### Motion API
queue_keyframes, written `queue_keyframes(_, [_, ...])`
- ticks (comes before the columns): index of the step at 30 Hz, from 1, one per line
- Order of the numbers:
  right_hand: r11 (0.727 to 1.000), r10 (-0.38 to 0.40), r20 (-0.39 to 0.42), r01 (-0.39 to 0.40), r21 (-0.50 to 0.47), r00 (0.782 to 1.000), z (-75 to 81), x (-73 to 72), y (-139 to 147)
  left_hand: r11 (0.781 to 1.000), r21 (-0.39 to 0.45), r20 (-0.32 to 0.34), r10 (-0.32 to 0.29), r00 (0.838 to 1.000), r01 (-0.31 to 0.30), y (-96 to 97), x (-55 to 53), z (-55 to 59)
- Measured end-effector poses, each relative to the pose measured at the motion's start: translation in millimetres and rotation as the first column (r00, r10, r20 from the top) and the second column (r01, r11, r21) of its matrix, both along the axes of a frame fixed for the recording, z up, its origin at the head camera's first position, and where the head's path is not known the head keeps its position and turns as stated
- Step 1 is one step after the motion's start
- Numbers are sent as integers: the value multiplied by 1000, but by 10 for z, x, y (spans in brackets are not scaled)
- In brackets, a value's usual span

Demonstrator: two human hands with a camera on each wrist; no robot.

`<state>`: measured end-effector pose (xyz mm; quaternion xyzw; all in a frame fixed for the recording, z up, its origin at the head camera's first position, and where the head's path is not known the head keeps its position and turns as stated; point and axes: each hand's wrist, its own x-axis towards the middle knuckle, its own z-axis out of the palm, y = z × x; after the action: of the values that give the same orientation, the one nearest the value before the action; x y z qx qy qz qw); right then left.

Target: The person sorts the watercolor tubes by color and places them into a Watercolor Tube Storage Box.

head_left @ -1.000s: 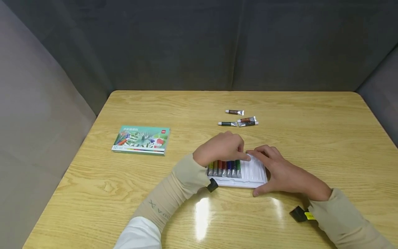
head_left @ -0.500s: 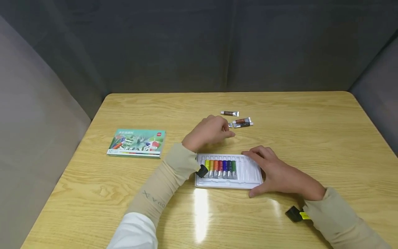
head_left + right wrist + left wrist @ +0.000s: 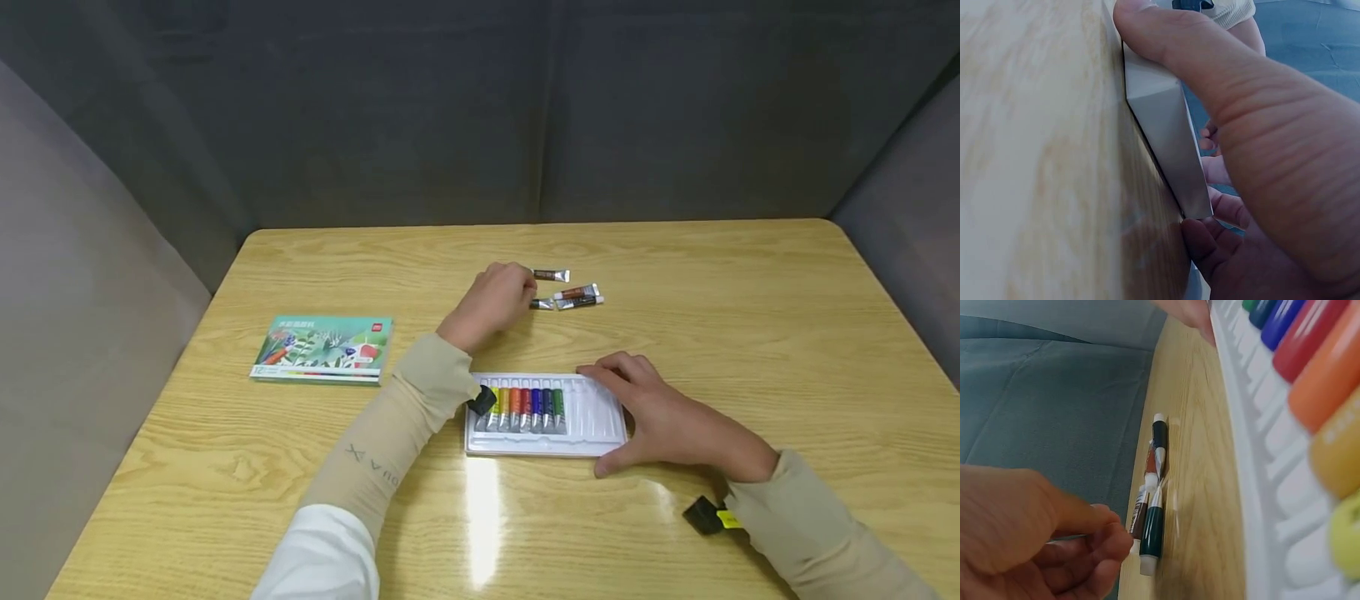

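Observation:
My left hand (image 3: 493,306) reaches over the table beside a dark green paint tube (image 3: 1153,532), its fingers loosely bent with nothing seen between them. In the left wrist view a gap shows between the fingertips and that tube. Close by lie a dark brown tube (image 3: 551,275), a reddish-brown tube (image 3: 576,292) and a black tube (image 3: 581,302), the last two overlapping. With thumb and fingers spread around its right end, my right hand (image 3: 660,417) holds a white plastic tray (image 3: 540,447). A row of coloured paint tubes (image 3: 527,410) fills its left part; slots at the right are bare.
A green illustrated paint box (image 3: 322,350) lies flat to the left of the tray. The wooden table (image 3: 750,333) ends at a dark cloth (image 3: 405,117) behind and grey panels at the sides.
My left hand has moved from above the tray, away toward the loose tubes at the back. The right hand stays at the tray's right end. The head view has shifted slightly.

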<state>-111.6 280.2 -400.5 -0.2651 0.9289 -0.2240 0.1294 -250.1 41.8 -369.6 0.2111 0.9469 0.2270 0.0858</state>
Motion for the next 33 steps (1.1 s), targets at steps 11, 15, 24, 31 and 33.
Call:
queue_keyframes(11, [1000,3,6,-4,8,1000,0,12,-38,993,-113,14,-17,1000,19,-16,-39,-3])
queue_keyframes(15, [1000,-1,8,1,3,1000,10,11,-45,990,-139,-3,-33,999,32,-26,-27,-34])
queue_keyframes(24, [1000,-6,13,5,4,1000,8,-6,-44,989,-141,11,-46,999,47,-12,-12,-75])
queue_keyframes(31, [1000,3,5,-3,1,1000,1,-22,-44,973,-211,-60,-110,992,95,11,42,-82])
queue_keyframes(33, [1000,5,3,-5,3,1000,-1,-30,-44,963,-244,-96,-143,985,116,18,59,-79])
